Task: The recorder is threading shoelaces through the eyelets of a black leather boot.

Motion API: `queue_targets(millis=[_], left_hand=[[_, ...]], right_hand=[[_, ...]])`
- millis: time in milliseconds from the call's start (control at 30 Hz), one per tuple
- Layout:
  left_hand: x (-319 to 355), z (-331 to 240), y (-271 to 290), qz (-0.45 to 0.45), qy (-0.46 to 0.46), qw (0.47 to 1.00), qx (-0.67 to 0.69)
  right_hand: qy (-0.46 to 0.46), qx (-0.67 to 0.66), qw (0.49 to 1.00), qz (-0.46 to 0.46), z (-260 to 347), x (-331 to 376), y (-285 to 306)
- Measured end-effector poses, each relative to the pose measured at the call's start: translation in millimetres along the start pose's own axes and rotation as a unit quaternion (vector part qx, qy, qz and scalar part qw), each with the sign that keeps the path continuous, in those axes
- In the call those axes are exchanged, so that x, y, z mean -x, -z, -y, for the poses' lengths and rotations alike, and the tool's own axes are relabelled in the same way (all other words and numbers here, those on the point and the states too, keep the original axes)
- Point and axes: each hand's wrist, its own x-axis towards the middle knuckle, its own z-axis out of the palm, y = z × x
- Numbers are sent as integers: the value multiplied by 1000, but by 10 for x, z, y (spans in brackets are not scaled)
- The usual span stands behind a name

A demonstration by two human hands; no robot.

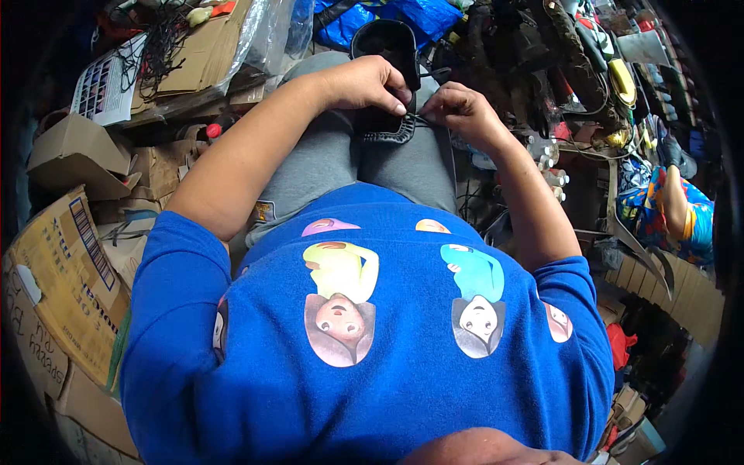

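So the black shoe-like piece point(386, 133) is up at 12 o'clock, over the lap of the grey trousers point(306, 167), long axis running pretty much 12 to 6. Its open, cup-like end is at 12, facing away from the person, and the rounded end with chunky stitching points at 6, back toward the belly. Left hand point(366, 82) comes in from its 9 o'clock side, thumb and fingers pinching the edge around the middle. Right hand point(467, 114) is just beside it at 3 o'clock, fingertips pressed together, but whatever's in that pinch is too small for me to tell. Writing-wise: a yellow carton point(81, 291) between 8 and 9 has bold print and a striped code block, the brown cardboard point(39, 341) at 8 has dark handwriting, there's a printed sheet point(110, 81) with a picture grid at 10, and a small patch point(265, 211) on the trousers, too tiny to read.
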Motion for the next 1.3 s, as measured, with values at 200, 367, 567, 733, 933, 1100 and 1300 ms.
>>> queue_targets(millis=[200,367,567,733,933,1100,1300], left_hand=[[2,61,21,41,-10,999,13],[8,2,41,80,-11,996,-39],[9,-21,38,87,-7,993,-82],[-76,-85,52,42,-7,981,-188],[-96,78,38,-78,-58,989,-113],[147,-39,-251,-324,-70,911,-245],[627,-97,-331,-187,-11,941,-283]], right_hand=[[41,48,997,-46,28,73,-114],[51,135,984,-105,214,212,-217],[102,408,907,-15,636,212,-215],[139,443,886,21,675,-15,-192],[65,245,967,-31,398,-51,-198],[56,199,975,-80,281,-11,-240],[-162,-279,946,15,47,280,125]])
